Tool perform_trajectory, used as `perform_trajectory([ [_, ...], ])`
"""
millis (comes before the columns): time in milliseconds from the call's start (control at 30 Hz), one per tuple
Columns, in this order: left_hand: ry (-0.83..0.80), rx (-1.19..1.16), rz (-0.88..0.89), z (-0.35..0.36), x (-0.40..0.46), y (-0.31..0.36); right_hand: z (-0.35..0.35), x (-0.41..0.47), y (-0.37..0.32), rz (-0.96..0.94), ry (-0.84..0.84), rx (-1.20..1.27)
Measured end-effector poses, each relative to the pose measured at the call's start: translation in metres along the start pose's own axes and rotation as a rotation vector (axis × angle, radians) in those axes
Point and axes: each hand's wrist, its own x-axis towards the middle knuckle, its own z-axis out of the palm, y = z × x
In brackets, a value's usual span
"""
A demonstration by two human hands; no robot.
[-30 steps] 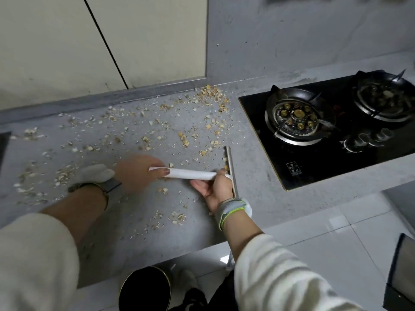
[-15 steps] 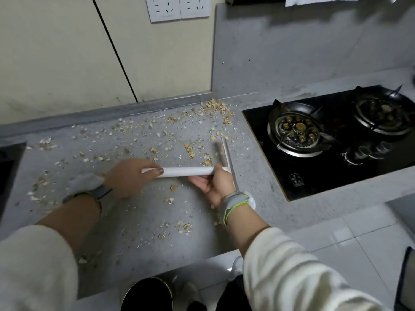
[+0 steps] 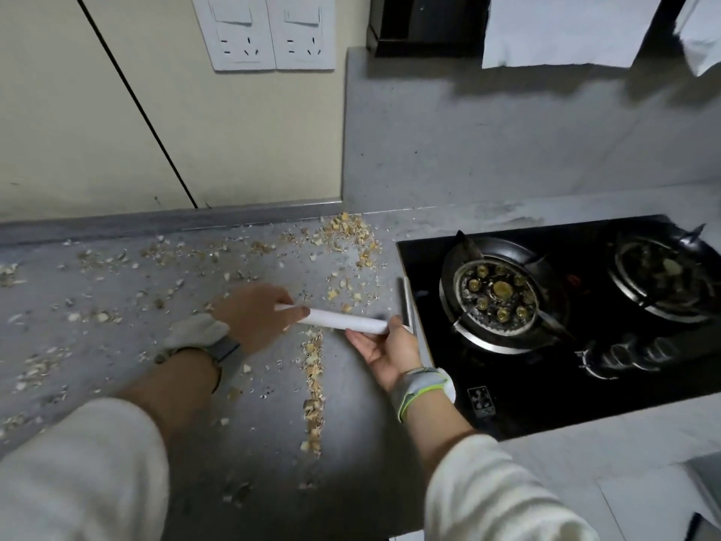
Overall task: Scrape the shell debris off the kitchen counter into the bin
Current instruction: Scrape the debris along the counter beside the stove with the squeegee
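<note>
Gripped in both hands, left hand and right hand, scraper is being held beside hob; shell debris is lying left of hob. Risk: fragments being flicked onto hob.

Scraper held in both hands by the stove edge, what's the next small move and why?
Probably set the scraper blade down beside the hob and pull it leftward. The left hand and right hand hold its white handle, and loose shell debris lies by the back wall, apart from the swept line.
</note>
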Motion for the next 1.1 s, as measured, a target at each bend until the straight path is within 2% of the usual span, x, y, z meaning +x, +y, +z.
perform_trajectory([
  [200,-0.091,-0.076,-0.083,0.015,0.007,0.0,0.0,0.022,-0.007,0.025,0.008,-0.104],
  [300,-0.035,-0.117,-0.067,0.021,-0.002,-0.002,0.003,0.03,-0.006,0.012,0.045,-0.179],
  [400,-0.058,-0.111,-0.04,0.006,-0.01,-0.012,0.02,0.031,0.007,0.033,0.043,-0.216],
  [600,0.062,-0.002,-0.189,-0.043,-0.029,-0.057,0.072,0.014,0.056,0.126,-0.094,-0.245],
  [767,0.05,-0.064,-0.129,-0.045,-0.013,-0.061,0.071,0.014,0.043,0.068,-0.089,-0.207],
  [1100,0.011,-0.139,0.008,-0.02,0.038,-0.014,0.05,0.045,-0.014,-0.016,0.02,-0.144],
])
